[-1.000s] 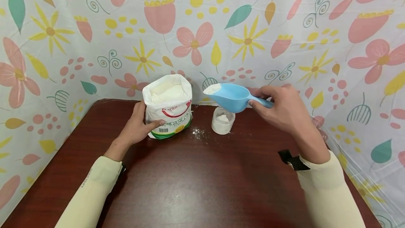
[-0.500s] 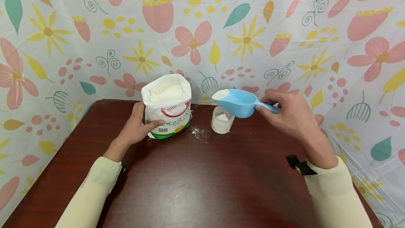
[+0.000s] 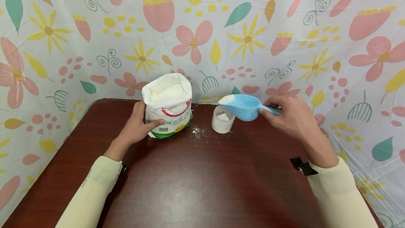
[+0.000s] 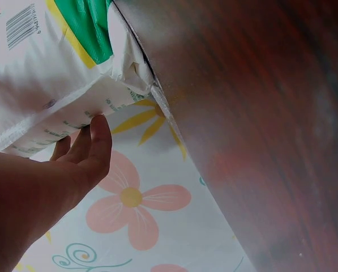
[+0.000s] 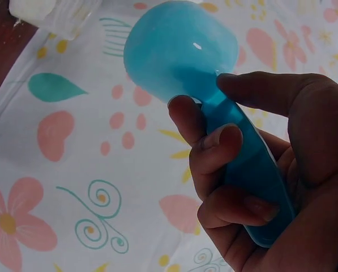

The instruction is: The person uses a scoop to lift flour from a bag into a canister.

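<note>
Right hand [image 3: 289, 117]: fingers wrapped round the handle [image 5: 248, 175] of a blue plastic scoop [image 3: 245, 109], thumb laid along the handle near the bowl. Grip is closed on the scoop. Scoop is held above the counter [image 3: 190, 178], lip pointing left, handle end lower in the head view than the lip. A small heap of white powder [image 3: 226, 99] sits at the lip.

Clear round jar [image 3: 221, 127]: upright on the counter, lidless, with white powder inside. In the head view the scoop's lip lies over the far part of the jar mouth; cannot tell whether scoop and rim touch.

Left hand [image 3: 139, 124]: grips the lower left part of a white printed bag [image 3: 169, 113], thumb across the front, fingers [image 4: 101, 139] against the side. Hand is only partly spread, the bag held between thumb and fingers. Bag stands on the counter left of the jar, its top unfolded, white powder visible inside; red arc and green base band on the label, barcode near the thumb.

Spilled powder [image 3: 197, 132] is scattered on the counter between bag and jar. A floral-patterned sheet [image 3: 196, 69] hangs behind. Cream sleeves [image 3: 95, 189] on both arms.
</note>
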`<state>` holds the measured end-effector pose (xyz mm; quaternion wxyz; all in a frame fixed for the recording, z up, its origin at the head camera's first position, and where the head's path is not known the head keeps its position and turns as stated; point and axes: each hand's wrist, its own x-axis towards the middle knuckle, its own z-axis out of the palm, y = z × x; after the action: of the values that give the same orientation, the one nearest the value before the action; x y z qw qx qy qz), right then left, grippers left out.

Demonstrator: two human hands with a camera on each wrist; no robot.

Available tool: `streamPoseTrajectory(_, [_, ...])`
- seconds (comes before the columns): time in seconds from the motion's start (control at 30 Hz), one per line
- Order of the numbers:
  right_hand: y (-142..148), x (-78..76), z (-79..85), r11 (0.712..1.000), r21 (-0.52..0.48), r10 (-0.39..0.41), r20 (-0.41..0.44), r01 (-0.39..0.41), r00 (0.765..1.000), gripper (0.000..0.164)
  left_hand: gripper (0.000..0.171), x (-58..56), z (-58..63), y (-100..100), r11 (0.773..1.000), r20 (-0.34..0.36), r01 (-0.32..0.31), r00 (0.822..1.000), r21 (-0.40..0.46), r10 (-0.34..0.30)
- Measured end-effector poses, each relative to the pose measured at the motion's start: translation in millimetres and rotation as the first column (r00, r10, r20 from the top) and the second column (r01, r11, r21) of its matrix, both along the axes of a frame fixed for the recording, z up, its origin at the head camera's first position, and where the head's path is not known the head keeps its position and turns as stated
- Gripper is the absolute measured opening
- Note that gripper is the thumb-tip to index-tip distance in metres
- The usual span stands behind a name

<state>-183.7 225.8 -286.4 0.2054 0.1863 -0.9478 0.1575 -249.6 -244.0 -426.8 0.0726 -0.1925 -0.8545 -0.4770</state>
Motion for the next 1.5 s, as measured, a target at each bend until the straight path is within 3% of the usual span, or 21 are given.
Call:
streamPoseTrajectory(0.4, [8.0,-4.1,-8.1,0.997,0.079,0.016,-0.022,-0.014,1.0,0.011,0.105,0.6,1.9,0.1,1.0,0.008,-0.008,1.0,-0.01,0.008])
streamPoseTrajectory(0.77, [2.1,-9.8,-9.0,0.988,0.152,-0.01,0.048,0.003,0.999,0.017,0.107,2.4,-0.5,-0.9,1.0,0.005,-0.001,1.0,0.006,0.001])
streamPoseTrajectory(1.23, [-8.5,-16.5,-2.0,0.973,0.231,-0.038,0.092,0.015,0.995,0.018,0.105,0.1,-0.4,-1.0,1.0,0.0,0.001,1.0,0.013,-0.001])
streamPoseTrajectory(1.5, [-15.8,-26.4,7.0,0.954,0.299,-0.02,0.155,-0.028,0.988,0.011,0.107,0.0,-0.3,-0.5,1.0,0.009,-0.009,1.0,0.003,0.009])
